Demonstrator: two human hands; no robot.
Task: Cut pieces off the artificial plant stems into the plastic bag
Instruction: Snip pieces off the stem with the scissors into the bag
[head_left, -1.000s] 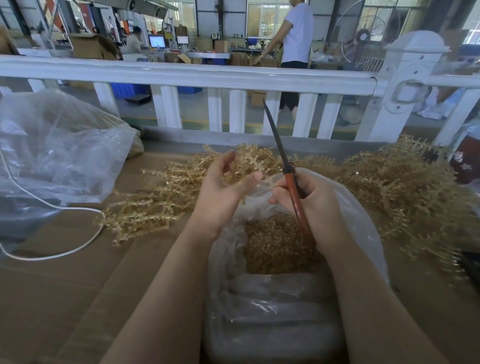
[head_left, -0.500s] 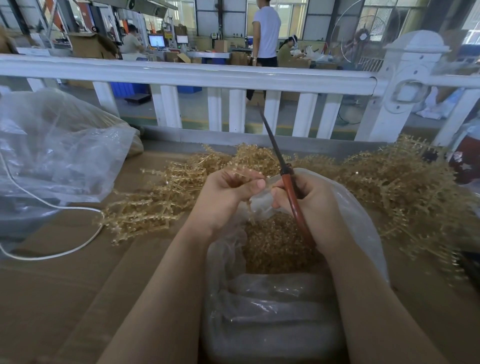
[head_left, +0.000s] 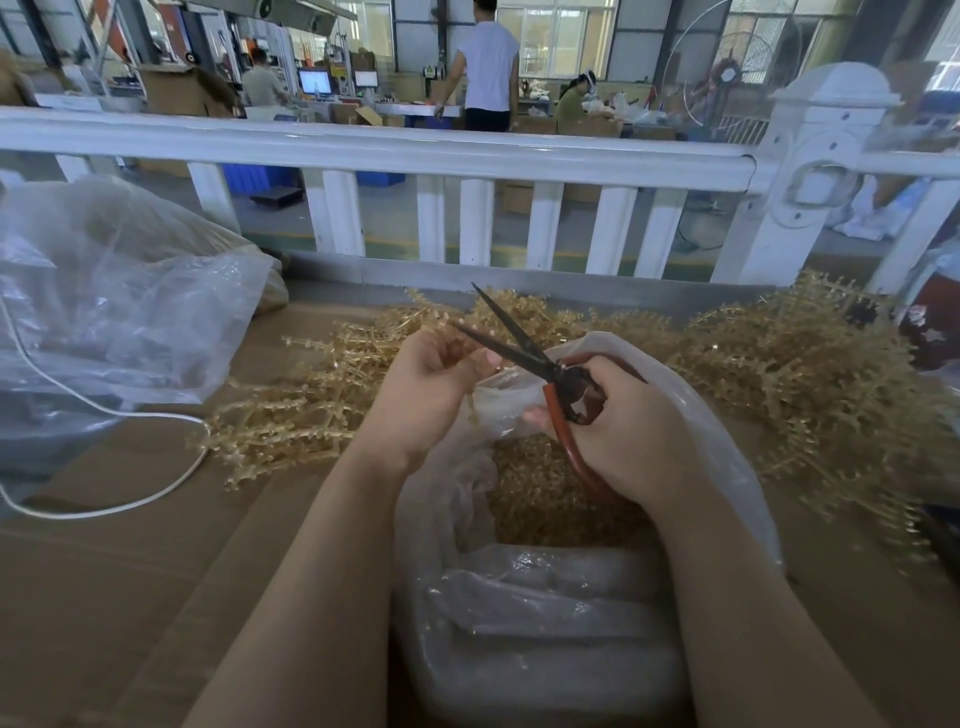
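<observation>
I see a gold stem piece pinched in the left hand, fingers curled round it, just over the plastic bag mouth. Scissors w/ blades apart point at the stem; right hand grips the red handles. Bag sits betw. both forearms, cut bits inside. Loose stems piled on the table behind; white cord at left.

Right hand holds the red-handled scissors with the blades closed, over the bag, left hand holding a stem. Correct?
Not quite: the head view shows the scissors with blades open, not closed. The right hand does grip them over the plastic bag, and the left hand holds a stem.
</observation>
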